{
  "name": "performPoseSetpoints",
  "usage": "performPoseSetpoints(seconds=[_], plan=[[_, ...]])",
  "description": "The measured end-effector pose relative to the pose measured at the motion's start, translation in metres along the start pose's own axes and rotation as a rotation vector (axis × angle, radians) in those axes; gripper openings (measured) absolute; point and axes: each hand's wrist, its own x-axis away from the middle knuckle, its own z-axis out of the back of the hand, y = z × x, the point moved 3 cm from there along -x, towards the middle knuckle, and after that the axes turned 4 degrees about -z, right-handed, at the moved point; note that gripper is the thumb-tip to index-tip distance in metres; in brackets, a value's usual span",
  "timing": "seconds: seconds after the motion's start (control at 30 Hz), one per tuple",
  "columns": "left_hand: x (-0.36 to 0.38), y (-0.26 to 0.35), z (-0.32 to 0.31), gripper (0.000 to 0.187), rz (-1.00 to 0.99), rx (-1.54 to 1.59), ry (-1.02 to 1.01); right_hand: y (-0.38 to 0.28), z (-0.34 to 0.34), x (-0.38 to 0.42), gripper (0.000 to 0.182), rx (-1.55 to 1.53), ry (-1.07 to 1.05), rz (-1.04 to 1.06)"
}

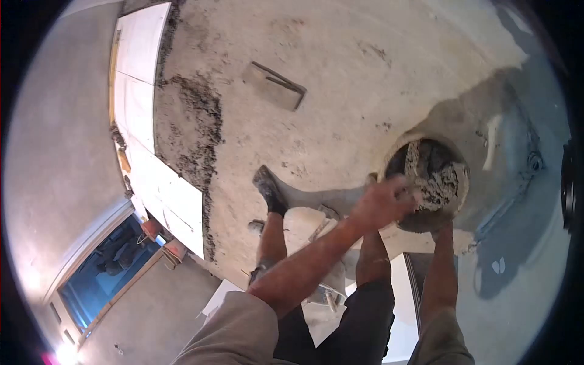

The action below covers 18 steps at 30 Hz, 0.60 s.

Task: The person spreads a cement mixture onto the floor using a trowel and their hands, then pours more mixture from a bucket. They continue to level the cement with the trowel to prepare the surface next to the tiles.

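A round bucket point(463, 188) with wet grey mortar point(441, 187) inside stands on the floor at the right. Against its near side rests my right hand point(443, 231), gripping the bucket, with the fingers mostly hidden by it. My left hand point(389, 202) hangs over the left part of the rim, fingers curled and smeared by motion; I cannot tell whether it holds anything. A long mortar-coated piece point(413, 157) stands up from the bucket's far left inside, just beyond my left fingers.
A flat rectangular trowel point(277, 87) lies on the dusty floor ahead. White tiles point(137, 103) run along the left, bordered by crumbled mortar point(204, 109). Between my legs is a pale container point(304, 222). Wet floor point(517, 237) spreads at the right.
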Motion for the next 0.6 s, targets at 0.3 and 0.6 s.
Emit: performPoseSetpoints(seconds=[0.3, 0.6], plan=[[0.051, 0.052, -0.053, 0.043, -0.048, -0.15, -0.085, -0.038, -0.077, 0.099, 0.072, 0.16, 0.371, -0.044], [0.156, 0.047, 0.072, 0.049, 0.185, 0.017, 0.224, -0.033, -0.224, 0.186, 0.073, 0.73, 0.388, -0.036]])
